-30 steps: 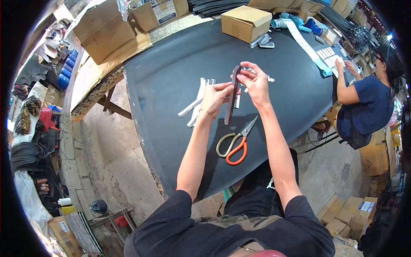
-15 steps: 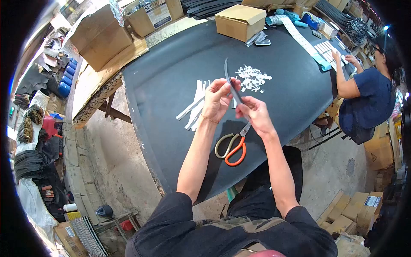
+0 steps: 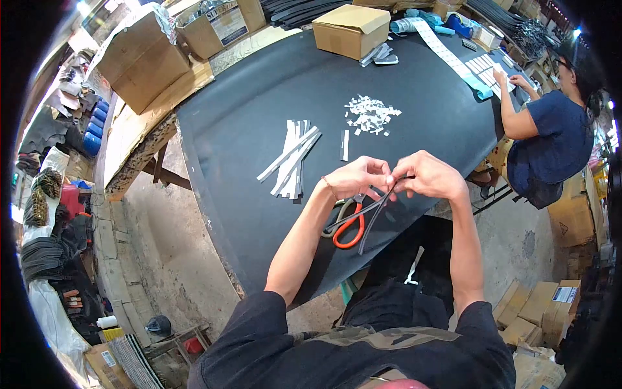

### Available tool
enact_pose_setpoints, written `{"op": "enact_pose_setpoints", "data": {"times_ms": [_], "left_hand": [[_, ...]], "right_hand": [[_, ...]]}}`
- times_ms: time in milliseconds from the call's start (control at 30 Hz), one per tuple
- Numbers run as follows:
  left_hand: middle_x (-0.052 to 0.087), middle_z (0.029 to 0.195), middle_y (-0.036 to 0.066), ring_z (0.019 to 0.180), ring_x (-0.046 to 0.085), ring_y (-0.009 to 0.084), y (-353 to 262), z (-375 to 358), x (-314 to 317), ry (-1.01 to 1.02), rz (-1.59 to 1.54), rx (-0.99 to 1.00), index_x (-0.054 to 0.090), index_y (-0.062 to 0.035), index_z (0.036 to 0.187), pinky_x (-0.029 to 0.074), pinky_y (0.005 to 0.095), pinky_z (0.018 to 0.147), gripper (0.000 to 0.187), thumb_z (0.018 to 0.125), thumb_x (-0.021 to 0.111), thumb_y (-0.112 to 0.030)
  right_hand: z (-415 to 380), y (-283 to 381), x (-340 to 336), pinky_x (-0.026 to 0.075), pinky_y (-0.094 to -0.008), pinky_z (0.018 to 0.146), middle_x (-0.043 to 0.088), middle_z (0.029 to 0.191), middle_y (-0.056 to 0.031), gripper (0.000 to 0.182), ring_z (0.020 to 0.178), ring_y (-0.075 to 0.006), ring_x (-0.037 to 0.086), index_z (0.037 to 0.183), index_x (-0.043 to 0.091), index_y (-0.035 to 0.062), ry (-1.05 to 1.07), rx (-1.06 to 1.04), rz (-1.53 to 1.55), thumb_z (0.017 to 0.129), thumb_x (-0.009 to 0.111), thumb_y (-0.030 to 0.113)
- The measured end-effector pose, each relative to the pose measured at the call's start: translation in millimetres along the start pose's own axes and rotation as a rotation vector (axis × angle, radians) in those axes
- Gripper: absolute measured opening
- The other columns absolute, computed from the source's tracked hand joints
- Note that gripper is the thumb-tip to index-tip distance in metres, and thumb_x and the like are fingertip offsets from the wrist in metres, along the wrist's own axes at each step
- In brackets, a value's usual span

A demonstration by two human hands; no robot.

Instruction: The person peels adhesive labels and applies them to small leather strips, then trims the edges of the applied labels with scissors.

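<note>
Close together over the near side of the black table (image 3: pixel 259 91), both hands pinch a thin black strip. My left hand (image 3: pixel 358 177) holds it between thumb and fingertips. My right hand (image 3: pixel 429 176) grips it right beside them, fingers curled. From the fingertips the black strip (image 3: pixel 368 230) hangs as two narrow tails toward my body. Beneath it lie scissors (image 3: pixel 354 235) with one orange and one olive handle, their blades partly hidden by my hands. Ahead and left sits a loose stack of white-and-black strips (image 3: pixel 293 161). A single short strip (image 3: pixel 345 144) lies nearer my hands.
A heap of small white pieces (image 3: pixel 372 115) lies farther up the table. Behind it stand a cardboard box (image 3: pixel 346 35) and grey pieces (image 3: pixel 381 55). At the right edge a person (image 3: pixel 551 136) handles white strips (image 3: pixel 483 67) beside a long white band (image 3: pixel 447 55).
My hands have come closer to my body and together, the right one turning over. The black strip, upright before, now hangs downward as two tails. The view has shifted slightly.
</note>
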State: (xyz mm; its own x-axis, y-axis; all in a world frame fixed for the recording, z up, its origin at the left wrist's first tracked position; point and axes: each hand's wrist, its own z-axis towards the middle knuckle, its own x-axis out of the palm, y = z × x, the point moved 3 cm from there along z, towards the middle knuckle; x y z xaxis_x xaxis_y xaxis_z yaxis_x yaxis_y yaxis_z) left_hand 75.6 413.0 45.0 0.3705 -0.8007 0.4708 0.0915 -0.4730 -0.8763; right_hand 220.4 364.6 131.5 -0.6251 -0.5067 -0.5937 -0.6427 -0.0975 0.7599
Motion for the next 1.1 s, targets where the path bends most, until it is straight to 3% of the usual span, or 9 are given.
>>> {"op": "enact_pose_setpoints", "data": {"times_ms": [133,333,400,433,533,667,733,900,1100], "left_hand": [[0.064,0.09,0.014,0.078,0.066,0.0229,10,8,4,0.034,-0.058,0.001,0.055,-0.0004,0.086,0.056,0.0352,0.07,0.015,0.082,0.067,-0.009],[0.065,0.088,0.015,0.076,0.066,0.0229,22,13,1,0.003,-0.133,0.017,0.055,-0.0006,0.086,0.056,0.0359,0.072,0.012,0.081,0.066,-0.002],[0.065,0.089,0.016,0.077,0.066,0.023,27,15,-3,0.026,-0.197,0.056,0.055,-0.0009,0.087,0.056,0.0358,0.072,0.012,0.081,0.065,-0.002],[0.064,0.09,0.016,0.078,0.066,0.0232,27,13,-5,0.014,-0.296,0.088,0.055,-0.0014,0.088,0.056,0.0355,0.073,0.011,0.082,0.065,-0.002],[0.064,0.092,0.016,0.081,0.065,0.024,27,14,-7,0.008,-0.415,0.147,0.055,-0.0019,0.089,0.055,0.0353,0.076,0.011,0.083,0.064,-0.003],[0.063,0.093,0.016,0.083,0.065,0.0246,29,16,-11,-0.011,-0.493,0.188,0.054,-0.0013,0.091,0.055,0.0352,0.078,0.012,0.087,0.061,-0.011],[0.063,0.093,0.016,0.082,0.066,0.0238,30,17,-22,-0.171,-0.518,0.223,0.055,-0.0007,0.091,0.056,0.0352,0.078,0.014,0.09,0.058,-0.014],[0.065,0.09,0.015,0.08,0.067,0.0229,28,9,-35,-0.258,-0.597,0.272,0.058,0.0006,0.1,0.059,0.033,0.072,0.015,0.088,0.061,-0.009],[0.065,0.091,0.016,0.08,0.068,0.0242,32,12,-38,-0.353,-0.637,0.235,0.06,0.0014,0.098,0.06,0.0352,0.072,0.013,0.088,0.06,-0.008]], "right_hand": [[0,-9,1,0.048,-0.0262,0.054,0.062,0.077,-0.0075,0.012,0.057,-0.0142,0.06,0.085,0.068,0.0001,-0.104,-0.104,-0.142,0.074,0.069,0.004],[2,-24,6,0.047,-0.0238,0.054,0.06,0.078,-0.005,0.017,0.061,-0.0109,0.06,0.09,0.066,0.0004,-0.065,-0.011,0.029,0.074,0.069,0.002],[1,-24,1,0.047,-0.0267,0.055,0.063,0.078,-0.0088,0.026,0.063,-0.0119,0.06,0.097,0.062,-0.0018,-0.232,-0.027,0.373,0.072,0.068,0.001],[5,-39,1,0.047,-0.0235,0.055,0.064,0.079,-0.0069,0.031,0.066,-0.0093,0.061,0.104,0.058,-0.0016,-0.265,-0.053,0.474,0.074,0.067,-0.001],[20,-69,11,0.043,-0.0204,0.056,0.063,0.075,-0.0012,0.022,0.066,-0.0072,0.058,0.101,0.061,0.0009,-0.597,-0.134,0.782,0.08,0.067,0.001],[40,-76,29,0.043,-0.0198,0.062,0.062,0.075,-0.0008,0.02,0.068,-0.005,0.054,0.099,0.062,0.0017,-0.678,-0.196,0.775,0.08,0.067,0.001],[48,-75,35,0.043,-0.0196,0.064,0.062,0.074,0.0,0.019,0.068,-0.0051,0.054,0.098,0.062,0.0017,-0.711,-0.205,0.809,0.08,0.067,0.001],[69,-85,51,0.046,-0.0206,0.067,0.062,0.08,-0.0016,0.017,0.072,-0.0063,0.056,0.099,0.063,0.0002,-0.758,-0.228,0.947,0.082,0.066,0.001],[75,-94,64,0.048,-0.0211,0.069,0.062,0.087,-0.0036,0.018,0.076,-0.0083,0.057,0.101,0.063,-0.001,-0.84,-0.248,1.128,0.083,0.063,-0.002]]}}
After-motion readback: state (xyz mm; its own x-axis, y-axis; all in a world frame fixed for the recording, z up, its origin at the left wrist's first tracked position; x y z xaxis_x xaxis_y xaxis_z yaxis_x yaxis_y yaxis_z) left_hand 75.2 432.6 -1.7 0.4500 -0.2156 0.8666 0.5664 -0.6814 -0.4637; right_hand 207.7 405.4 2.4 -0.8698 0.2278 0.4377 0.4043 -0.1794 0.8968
